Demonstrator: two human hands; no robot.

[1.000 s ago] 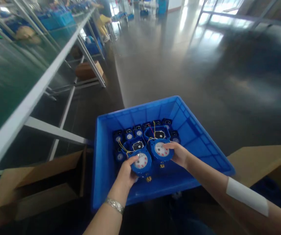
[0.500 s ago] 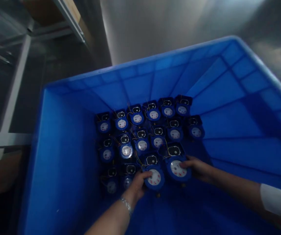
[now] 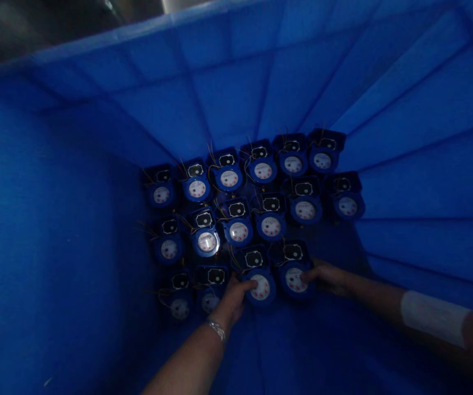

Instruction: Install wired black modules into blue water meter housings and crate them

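Note:
I look down into a deep blue plastic crate (image 3: 55, 219). On its floor stand several blue water meters with white dials in rows (image 3: 236, 219). My left hand (image 3: 234, 299), with a bracelet at the wrist, grips one meter (image 3: 259, 282) at the front of the rows. Beside it, my right hand (image 3: 327, 276) grips a second meter (image 3: 294, 274). Both meters are low, at the level of the others. A white patch (image 3: 432, 318) sits on my right forearm.
The crate's ribbed walls (image 3: 405, 109) fill nearly the whole view and it is dim inside. A strip of grey floor (image 3: 55, 22) shows above the far rim. Bare crate floor (image 3: 322, 351) lies in front of the meters.
The view has dropped closer into the crate. Both hands have lowered their meters from above the crate down to the front row on the crate floor.

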